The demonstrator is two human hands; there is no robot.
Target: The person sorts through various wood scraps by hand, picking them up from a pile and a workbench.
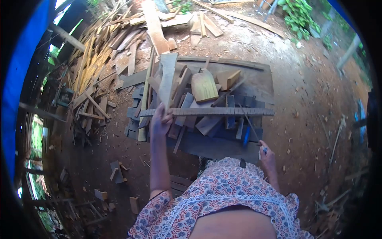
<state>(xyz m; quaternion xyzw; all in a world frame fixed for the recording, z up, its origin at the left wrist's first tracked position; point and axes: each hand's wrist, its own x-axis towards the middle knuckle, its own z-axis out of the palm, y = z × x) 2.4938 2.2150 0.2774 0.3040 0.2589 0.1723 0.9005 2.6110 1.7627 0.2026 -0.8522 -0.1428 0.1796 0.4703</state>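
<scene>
My left hand is closed around one end of a long narrow wooden strip with evenly spaced cross marks, held level over the work table. A tapered pale board has its pointed end right at the left hand's fingers. Lower right, near the table's front corner, my right hand is closed on a thin dark rod, which slants up and left past the strip. A bit of blue shows at the right fingers. Under the strip lie several wood offcuts and a blue object.
A paddle-shaped wooden piece and an angular block lie on the table's far half. Scrap wood is heaped at the left, with planks behind. Loose blocks are scattered on the dirt floor at lower left.
</scene>
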